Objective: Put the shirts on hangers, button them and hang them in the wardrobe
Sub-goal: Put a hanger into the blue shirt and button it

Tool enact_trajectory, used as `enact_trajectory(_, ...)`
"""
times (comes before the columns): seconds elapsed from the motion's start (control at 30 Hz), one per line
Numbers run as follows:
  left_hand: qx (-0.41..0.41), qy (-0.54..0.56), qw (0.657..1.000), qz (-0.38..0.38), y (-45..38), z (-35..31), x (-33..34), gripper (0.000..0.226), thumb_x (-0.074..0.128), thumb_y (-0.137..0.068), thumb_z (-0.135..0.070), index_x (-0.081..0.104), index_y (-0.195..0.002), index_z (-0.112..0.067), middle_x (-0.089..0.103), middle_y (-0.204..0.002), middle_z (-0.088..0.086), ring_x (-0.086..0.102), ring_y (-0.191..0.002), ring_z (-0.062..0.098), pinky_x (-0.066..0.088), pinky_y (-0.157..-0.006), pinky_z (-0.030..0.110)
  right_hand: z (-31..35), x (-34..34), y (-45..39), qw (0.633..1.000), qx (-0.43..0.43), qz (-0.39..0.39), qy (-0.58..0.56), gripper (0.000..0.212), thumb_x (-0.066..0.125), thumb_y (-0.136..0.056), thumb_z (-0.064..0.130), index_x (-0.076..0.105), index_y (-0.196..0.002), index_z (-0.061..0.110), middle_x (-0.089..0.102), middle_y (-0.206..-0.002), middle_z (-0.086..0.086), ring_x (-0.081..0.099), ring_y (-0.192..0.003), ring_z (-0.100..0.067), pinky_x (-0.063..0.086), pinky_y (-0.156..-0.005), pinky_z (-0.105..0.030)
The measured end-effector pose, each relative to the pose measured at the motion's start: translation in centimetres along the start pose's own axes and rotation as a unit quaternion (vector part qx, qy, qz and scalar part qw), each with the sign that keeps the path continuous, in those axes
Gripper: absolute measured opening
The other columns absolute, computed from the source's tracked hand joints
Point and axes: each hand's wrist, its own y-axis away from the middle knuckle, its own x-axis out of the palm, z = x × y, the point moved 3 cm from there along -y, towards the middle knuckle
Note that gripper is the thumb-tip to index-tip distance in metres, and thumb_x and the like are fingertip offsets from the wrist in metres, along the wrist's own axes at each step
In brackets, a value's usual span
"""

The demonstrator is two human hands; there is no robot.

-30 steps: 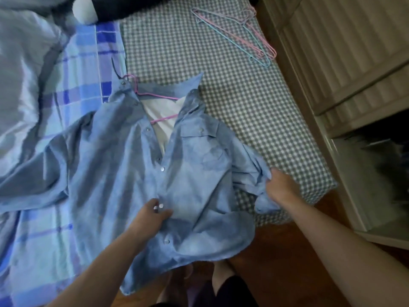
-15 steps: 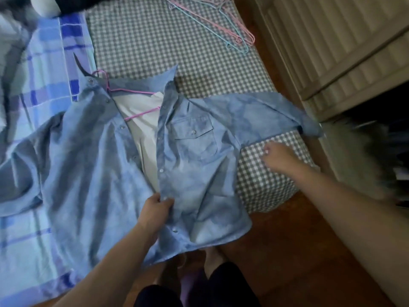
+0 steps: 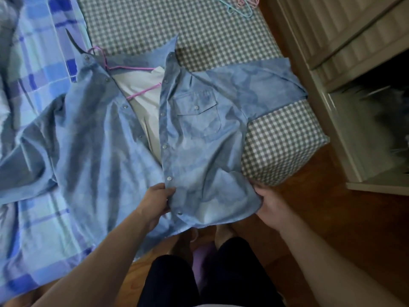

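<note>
Currently the bed [image 3: 221, 29] with its grey checked sheet carries the work; a blue plaid cover [image 3: 39, 218] lies over its left part. To the right stands the wardrobe [image 3: 345, 52], pale and ribbed, with a dark opening lower down.

On the bed lies the blue shirt [image 3: 199, 151], front up, unbuttoned, its hem hanging over the bed edge toward me. One sleeve is spread flat to the right across the checked sheet; the other is bunched on the plaid cover at left. The two front panels part toward the collar and show the white lining inside.

A pink hanger [image 3: 132, 68] sits inside the shirt at the collar, its hook sticking out past the collar on the left. Spare hangers [image 3: 241, 5], pink and light blue, lie at the far end of the bed, well apart from the shirt.

My left arm reaches forward from lower left. My left hand [image 3: 156, 202] pinches the button edge of the right-lying front panel, thumb on top, between two snaps. My right arm enters from lower right. My right hand [image 3: 271, 207] grips the side seam of the same panel near the hem, fingers curled under the cloth.
</note>
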Motion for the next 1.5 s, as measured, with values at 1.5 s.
enact_trajectory(1.5,0.123,-0.264,0.920,-0.261,1.5,7.1,-6.4,0.014,0.040,-0.093,-0.006,0.040,-0.102,-0.017,0.060,-0.103,0.015,0.060,-0.096,0.042,0.040,-0.075,0.043,-1.5,22.0,-4.4,0.580,-0.310,-0.104,0.746,0.060,0.057,-0.085,0.007,0.033,-0.140,0.011,0.054,-0.129,-0.018,0.057,-0.115,-0.037,0.048,-0.092,-0.043)
